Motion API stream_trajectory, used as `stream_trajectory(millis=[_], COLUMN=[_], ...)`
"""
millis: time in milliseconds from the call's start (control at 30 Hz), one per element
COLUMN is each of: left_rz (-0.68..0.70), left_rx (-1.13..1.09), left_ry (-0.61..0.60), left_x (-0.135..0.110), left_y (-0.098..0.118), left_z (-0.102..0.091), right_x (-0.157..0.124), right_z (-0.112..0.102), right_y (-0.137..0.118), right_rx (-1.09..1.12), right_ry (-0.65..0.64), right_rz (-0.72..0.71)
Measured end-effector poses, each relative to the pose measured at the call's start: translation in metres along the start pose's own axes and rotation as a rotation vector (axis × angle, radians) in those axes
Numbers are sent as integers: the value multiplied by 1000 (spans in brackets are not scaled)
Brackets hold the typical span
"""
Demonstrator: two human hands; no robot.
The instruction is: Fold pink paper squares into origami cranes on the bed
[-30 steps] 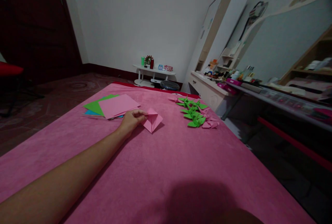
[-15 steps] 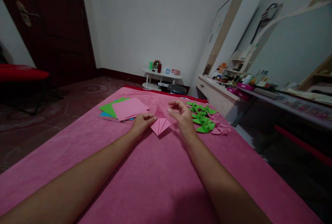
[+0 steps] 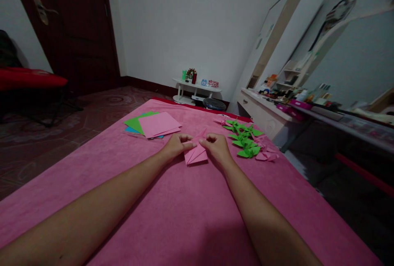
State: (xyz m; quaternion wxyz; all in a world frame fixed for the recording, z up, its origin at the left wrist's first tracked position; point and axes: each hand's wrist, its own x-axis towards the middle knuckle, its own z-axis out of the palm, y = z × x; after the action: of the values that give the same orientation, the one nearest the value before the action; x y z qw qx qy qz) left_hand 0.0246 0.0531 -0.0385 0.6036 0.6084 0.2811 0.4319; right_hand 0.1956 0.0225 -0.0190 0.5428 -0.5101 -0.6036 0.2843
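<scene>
A partly folded pink paper piece (image 3: 196, 155) lies on the pink cloth-covered surface (image 3: 191, 212) ahead of me. My left hand (image 3: 176, 144) pinches its upper left edge with curled fingers. My right hand (image 3: 216, 147) pinches its upper right edge the same way. Both hands meet over the paper's top point, which sticks up between them.
A stack of flat paper sheets (image 3: 155, 124), pink on top with green and blue beneath, lies to the far left. Several folded green and pink paper figures (image 3: 246, 144) sit at the right. A cluttered desk (image 3: 277, 106) stands beyond, with a small white side table (image 3: 197, 89) and a dark door (image 3: 67, 28).
My right hand came into view from the right and closed on the folded pink paper. The left hand kept its hold, and the paper shifted slightly toward me.
</scene>
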Motion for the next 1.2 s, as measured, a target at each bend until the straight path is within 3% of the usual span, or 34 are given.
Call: stream_trajectory(millis=[167, 467, 567, 800, 1033, 1200], left_rz=[21, 111, 125, 110, 85, 95], left_rx=[-85, -223, -227, -182, -209, -327], left_ry=[-23, 259, 291, 247, 348, 282], left_x=[2, 7, 7, 2, 4, 7], left_y=[-1, 2, 3, 10, 7, 2], left_z=[0, -10, -12, -4, -7, -13], right_x=[1, -3, -5, -6, -8, -9], right_z=[-1, 3, 6, 10, 12, 14], right_y=[2, -6, -8, -6, -7, -5], right_rx=[90, 223, 260, 313, 290, 231], right_ry=[59, 70, 96, 171, 157, 127], right_rz=[74, 244, 260, 235, 164, 68])
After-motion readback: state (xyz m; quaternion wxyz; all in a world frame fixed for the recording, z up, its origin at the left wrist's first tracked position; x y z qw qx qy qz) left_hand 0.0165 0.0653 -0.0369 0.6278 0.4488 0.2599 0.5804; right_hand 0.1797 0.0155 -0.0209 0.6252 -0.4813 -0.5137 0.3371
